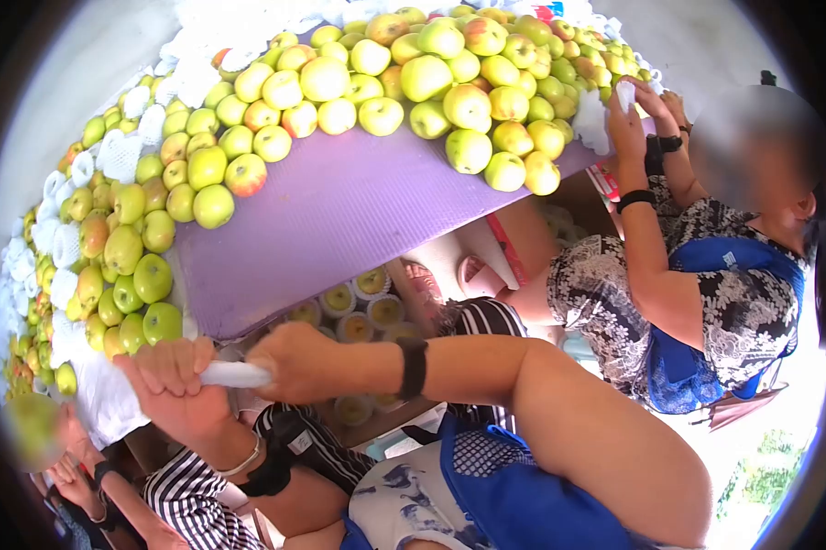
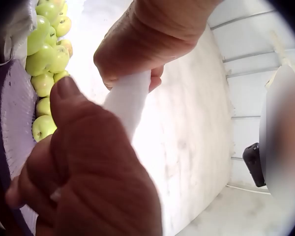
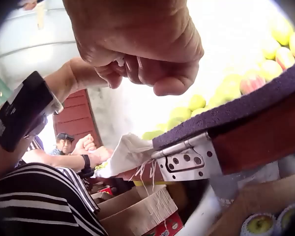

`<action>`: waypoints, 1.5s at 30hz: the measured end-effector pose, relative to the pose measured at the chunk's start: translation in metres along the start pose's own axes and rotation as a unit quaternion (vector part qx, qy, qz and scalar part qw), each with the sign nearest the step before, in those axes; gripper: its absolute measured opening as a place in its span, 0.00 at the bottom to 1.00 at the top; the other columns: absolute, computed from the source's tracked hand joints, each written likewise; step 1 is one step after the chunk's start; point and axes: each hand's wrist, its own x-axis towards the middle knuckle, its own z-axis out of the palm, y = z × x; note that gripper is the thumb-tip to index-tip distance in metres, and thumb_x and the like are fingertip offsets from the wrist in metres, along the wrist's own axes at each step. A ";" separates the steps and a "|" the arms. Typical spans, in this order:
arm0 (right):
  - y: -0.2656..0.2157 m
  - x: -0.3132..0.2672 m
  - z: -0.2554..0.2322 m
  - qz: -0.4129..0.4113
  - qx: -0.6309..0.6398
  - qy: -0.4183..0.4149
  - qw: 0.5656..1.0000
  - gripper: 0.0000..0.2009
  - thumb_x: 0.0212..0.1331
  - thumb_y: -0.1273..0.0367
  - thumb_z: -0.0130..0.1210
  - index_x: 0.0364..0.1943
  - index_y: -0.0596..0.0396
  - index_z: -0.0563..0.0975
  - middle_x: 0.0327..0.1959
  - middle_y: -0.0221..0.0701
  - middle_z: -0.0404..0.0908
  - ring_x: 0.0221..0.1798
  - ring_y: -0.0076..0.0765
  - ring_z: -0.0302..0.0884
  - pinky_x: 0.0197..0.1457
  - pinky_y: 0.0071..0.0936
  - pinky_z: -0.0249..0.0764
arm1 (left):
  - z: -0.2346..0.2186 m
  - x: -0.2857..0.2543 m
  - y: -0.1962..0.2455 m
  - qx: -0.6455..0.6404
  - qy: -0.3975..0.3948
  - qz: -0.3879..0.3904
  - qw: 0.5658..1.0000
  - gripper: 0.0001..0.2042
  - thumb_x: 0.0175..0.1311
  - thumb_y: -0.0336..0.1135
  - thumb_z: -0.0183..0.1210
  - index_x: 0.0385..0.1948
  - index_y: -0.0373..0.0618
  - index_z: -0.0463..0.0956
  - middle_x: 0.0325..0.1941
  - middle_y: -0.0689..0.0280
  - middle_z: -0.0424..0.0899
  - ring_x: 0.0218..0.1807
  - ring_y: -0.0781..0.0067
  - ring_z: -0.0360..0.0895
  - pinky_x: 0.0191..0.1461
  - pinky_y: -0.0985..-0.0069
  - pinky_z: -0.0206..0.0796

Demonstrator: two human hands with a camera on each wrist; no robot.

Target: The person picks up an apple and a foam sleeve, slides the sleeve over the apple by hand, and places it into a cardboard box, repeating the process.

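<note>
Foam sleeve [image 1: 237, 374], white and drawn out narrow, is held up between two hands, in front of the near edge of the purple-topped bench [image 1: 339, 197]. By the right hand [image 1: 298, 360] one end is gripped, the fingers curled tight round it, and in the right wrist view just a scrap of white is seen between the clenched fingers. By the left hand [image 1: 184, 390] the other end is held, the fingers bent over at it; in the left wrist view the thumb is raised and set apart from the curled fingers, and the exact contact there is partly hidden.

And the long axis? In the head view it is laid almost level, side to side, one end pointed at the left hand, the other run into the right fist. In the left wrist view it is seen slanted, up from behind the left hand to the right.

On the bench green and red-tinged apples [image 1: 326, 80] are heaped, with white nets [image 1: 120, 156] scattered among them. Below, apples in nets [image 1: 337, 298] are set close together. Over to the right, another white piece [image 1: 625, 94] is held up by a second person [image 1: 724, 247].
</note>
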 end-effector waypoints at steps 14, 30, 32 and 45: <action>0.018 0.012 -0.017 0.074 -0.031 -0.036 0.996 0.10 0.47 0.67 0.62 0.31 0.57 0.79 0.24 0.40 0.79 0.25 0.39 0.77 0.32 0.28 0.72 | -0.009 0.012 -0.015 -0.007 0.156 0.031 0.987 0.23 0.68 0.55 0.34 0.32 0.46 0.71 0.28 0.61 0.73 0.33 0.62 0.68 0.45 0.58 0.61; 0.045 0.019 -0.041 0.123 0.024 0.074 0.989 0.08 0.45 0.69 0.61 0.26 0.59 0.75 0.23 0.45 0.77 0.29 0.52 0.77 0.30 0.31 0.73 | -0.029 0.011 -0.020 0.181 0.059 -0.039 0.981 0.13 0.63 0.29 0.48 0.47 0.34 0.67 0.42 0.59 0.77 0.40 0.69 0.76 0.36 0.75 0.69; 0.044 0.021 -0.044 0.149 0.028 0.087 0.985 0.08 0.45 0.70 0.60 0.25 0.59 0.74 0.22 0.45 0.77 0.29 0.53 0.77 0.29 0.32 0.73 | -0.027 0.011 -0.023 0.197 0.077 -0.040 0.977 0.12 0.62 0.27 0.49 0.45 0.34 0.69 0.40 0.61 0.78 0.38 0.71 0.76 0.35 0.77 0.69; 0.041 0.023 -0.100 -0.078 -0.157 0.214 0.961 0.24 0.39 0.62 0.68 0.40 0.56 0.70 0.38 0.39 0.73 0.46 0.50 0.71 0.49 0.41 0.67 | -0.044 0.016 -0.038 0.429 0.167 0.063 0.885 0.12 0.61 0.35 0.50 0.42 0.38 0.72 0.32 0.66 0.79 0.28 0.78 0.73 0.29 0.83 0.64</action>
